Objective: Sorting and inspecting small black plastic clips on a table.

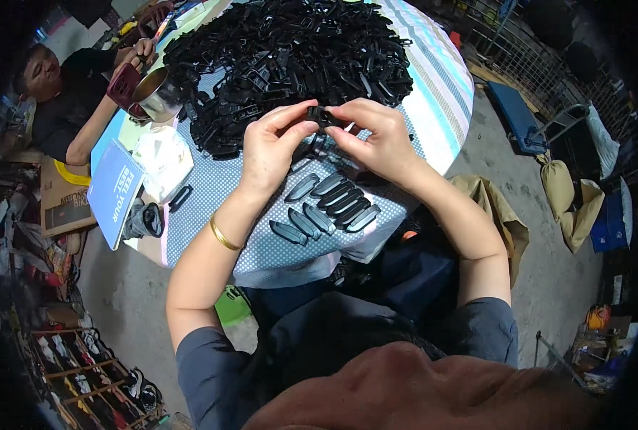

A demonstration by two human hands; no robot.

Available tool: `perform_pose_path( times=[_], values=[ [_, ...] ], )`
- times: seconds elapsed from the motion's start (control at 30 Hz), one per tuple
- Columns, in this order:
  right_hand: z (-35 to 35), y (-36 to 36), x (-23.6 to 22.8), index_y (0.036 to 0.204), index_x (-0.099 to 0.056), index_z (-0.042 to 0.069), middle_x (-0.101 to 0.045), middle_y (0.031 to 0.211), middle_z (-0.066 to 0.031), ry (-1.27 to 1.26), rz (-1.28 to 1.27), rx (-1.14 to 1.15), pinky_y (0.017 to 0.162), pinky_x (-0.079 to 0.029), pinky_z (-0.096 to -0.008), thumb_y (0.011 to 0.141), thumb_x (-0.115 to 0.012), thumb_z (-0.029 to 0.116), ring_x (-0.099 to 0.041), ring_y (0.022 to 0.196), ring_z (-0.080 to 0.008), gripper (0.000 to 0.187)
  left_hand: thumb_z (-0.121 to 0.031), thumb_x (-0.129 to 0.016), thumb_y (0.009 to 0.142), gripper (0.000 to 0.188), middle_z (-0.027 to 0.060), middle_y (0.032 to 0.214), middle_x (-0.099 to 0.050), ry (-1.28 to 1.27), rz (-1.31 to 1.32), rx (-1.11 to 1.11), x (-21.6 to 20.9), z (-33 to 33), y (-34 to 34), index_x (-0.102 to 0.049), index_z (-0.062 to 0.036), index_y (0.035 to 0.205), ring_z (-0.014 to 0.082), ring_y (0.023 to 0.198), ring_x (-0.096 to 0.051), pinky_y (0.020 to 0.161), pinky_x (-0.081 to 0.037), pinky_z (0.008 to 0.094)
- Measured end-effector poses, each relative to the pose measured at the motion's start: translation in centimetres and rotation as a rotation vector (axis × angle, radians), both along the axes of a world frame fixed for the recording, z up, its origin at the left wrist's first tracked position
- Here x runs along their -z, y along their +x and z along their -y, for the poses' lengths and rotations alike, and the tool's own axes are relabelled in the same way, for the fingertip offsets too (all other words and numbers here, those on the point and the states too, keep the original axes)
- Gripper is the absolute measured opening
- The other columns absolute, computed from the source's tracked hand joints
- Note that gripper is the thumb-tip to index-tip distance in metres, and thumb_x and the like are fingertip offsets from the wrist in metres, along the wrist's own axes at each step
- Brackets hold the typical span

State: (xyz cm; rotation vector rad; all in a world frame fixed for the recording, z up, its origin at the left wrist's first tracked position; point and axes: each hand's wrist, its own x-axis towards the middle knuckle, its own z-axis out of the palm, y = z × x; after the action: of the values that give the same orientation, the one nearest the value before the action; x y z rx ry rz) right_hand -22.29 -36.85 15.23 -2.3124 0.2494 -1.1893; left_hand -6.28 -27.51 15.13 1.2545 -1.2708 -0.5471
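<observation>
you are holding a small black plastic piece [324, 117] up between both hands, just above the near edge of the heap of black plastic parts [290, 57]. your left hand [272, 147] is pinching its left end, thumb and forefinger pressed together on it; your right hand [376, 136] is clamping the right end, fingertips curled over the top. so the piece is sitting right in the middle, bridging both grips, with each grip closed on it.

below your hands, a row of flat black oblong pieces [327, 206] is lying side by side on the dotted cloth of the desk [262, 251], near your wrists but apart from them. a gold bangle [223, 235] is sitting on your left wrist. across the desk to your left, another person's hand [144, 50] is resting by a metal cup [159, 93], and a blue booklet [115, 192] is lying at the desk's edge.
</observation>
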Motion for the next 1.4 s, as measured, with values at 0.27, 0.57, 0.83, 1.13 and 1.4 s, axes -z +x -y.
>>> perform_pose_path(
  times=[0.27,0.57,0.83,1.13,1.4],
  values=[
    [-0.8,0.7,0.4,0.098,-0.062,-0.001,-0.062,0.09,-0.012,-0.151,-0.01,0.129,0.061,-0.052,-0.0283,0.072,-0.073,0.011,-0.063,0.076,-0.0202,0.03,-0.005,-0.061,0.083,0.03,0.0049,0.101,-0.065,0.001,-0.237,0.072,0.2,0.0,-0.6,-0.061,-0.0013,0.113,0.009,0.089,-0.058,0.079,-0.046,0.0215],
    [-0.6,1.0,0.7,0.086,-0.065,-0.003,-0.062,0.071,-0.0151,0.028,-0.03,-0.031,0.052,-0.046,-0.0308,0.076,-0.071,0.019,-0.061,0.058,-0.0241,0.025,-0.004,-0.057,0.085,0.022,0.0068,0.099,-0.065,-0.02,-0.233,0.193,-0.5,-0.5,0.2,-0.064,-0.0003,0.106,0.0111,0.089,-0.059,0.08,-0.045,0.0231],
    [0.9,1.1,1.1,0.106,-0.057,0.003,-0.059,0.105,-0.0115,-0.228,-0.378,-0.257,0.087,-0.041,-0.0382,0.073,-0.069,0.019,-0.051,0.1,-0.0298,0.039,-0.009,-0.059,0.085,0.023,0.0027,0.089,-0.064,0.353,0.179,0.351,-4.3,-1.7,3.0,-0.061,0.0023,0.105,0.0073,0.084,-0.057,0.074,-0.046,0.0225],
    [1.8,1.7,1.8,0.081,-0.067,0.006,-0.064,0.088,-0.0048,-0.208,-0.451,-0.271,0.085,-0.041,-0.0386,0.073,-0.067,0.018,-0.057,0.089,-0.0248,0.015,-0.017,-0.063,0.081,0.021,0.0143,0.08,-0.064,0.531,0.73,0.522,-2.1,-1.1,3.5,-0.064,0.0002,0.092,0.0208,0.072,-0.062,0.067,-0.048,0.0319],
    [3.1,-1.1,0.5,0.072,-0.063,0.002,-0.062,0.078,-0.0112,-0.291,-0.543,0.115,0.078,-0.042,-0.0399,0.067,-0.06,0.013,-0.058,0.081,-0.0271,0.013,-0.015,-0.067,0.074,0.024,0.0119,0.085,-0.055,0.205,1.075,-0.364,0.9,0.6,0.9,-0.061,-0.0024,0.094,0.0287,0.078,-0.059,0.065,-0.049,0.0375]
  ],
)
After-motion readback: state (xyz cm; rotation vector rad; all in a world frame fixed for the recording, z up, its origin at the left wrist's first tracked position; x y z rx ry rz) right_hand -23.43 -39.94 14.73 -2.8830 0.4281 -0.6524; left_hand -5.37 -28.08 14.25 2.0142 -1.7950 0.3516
